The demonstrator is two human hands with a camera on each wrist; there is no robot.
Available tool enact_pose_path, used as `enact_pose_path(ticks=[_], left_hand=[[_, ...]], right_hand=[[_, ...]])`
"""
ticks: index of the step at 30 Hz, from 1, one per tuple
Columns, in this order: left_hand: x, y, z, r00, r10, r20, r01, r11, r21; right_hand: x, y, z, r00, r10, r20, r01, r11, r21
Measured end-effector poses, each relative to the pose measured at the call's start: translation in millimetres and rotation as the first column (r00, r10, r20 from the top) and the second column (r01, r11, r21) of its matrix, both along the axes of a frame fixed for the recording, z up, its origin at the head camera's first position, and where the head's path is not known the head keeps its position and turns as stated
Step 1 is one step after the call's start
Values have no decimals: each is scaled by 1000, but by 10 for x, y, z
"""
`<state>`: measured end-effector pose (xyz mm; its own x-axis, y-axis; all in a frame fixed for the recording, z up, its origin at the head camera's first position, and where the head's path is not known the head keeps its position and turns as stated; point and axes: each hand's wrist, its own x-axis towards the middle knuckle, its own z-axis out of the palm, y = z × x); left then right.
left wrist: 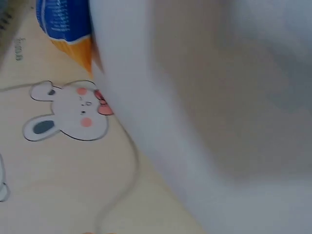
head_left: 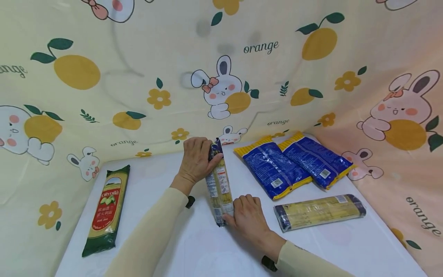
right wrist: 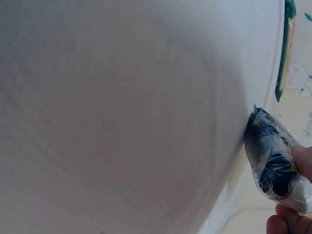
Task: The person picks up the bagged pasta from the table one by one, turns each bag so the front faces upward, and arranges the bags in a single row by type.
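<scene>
Cream sleeves (head_left: 149,234) come nearest, entering at the bottom edge of my head feed. At centre I see the noodle packet (head_left: 219,184), slanting slightly: the left hand (head_left: 196,158) curls round its upper end, while the right hand (head_left: 252,217) pinches its lower end. One green-ended packet (head_left: 107,209) lies lower left; two blue bags (head_left: 270,165) and another packet (head_left: 320,212) lie right of centre on the white table (head_left: 207,250).
</scene>
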<state>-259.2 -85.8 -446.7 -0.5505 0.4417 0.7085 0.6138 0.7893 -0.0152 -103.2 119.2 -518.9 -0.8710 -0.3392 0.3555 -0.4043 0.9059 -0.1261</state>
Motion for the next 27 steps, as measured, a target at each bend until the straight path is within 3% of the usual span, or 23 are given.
enact_pose_path(ticks=[6,12,17,22,27], left_hand=[[116,75,208,992,123,36,-120,991,-64],[194,197,432,977,215,-10,-215,977,-16],[256,290,505,968,248,31,-248,969,-2],[270,311,500,968,249,40,-250,968,18],[252,283,483,986,155,53,-158,985,68]], right_hand=[[-73,45,56,999,-22,-41,23,1000,12],[-203,68,85,988,-77,-132,79,997,8],[-209,40,62,982,-82,-172,89,995,35],[-169,10,48,981,-36,-191,48,997,59],[-158,66,31,978,-12,-207,21,999,43]])
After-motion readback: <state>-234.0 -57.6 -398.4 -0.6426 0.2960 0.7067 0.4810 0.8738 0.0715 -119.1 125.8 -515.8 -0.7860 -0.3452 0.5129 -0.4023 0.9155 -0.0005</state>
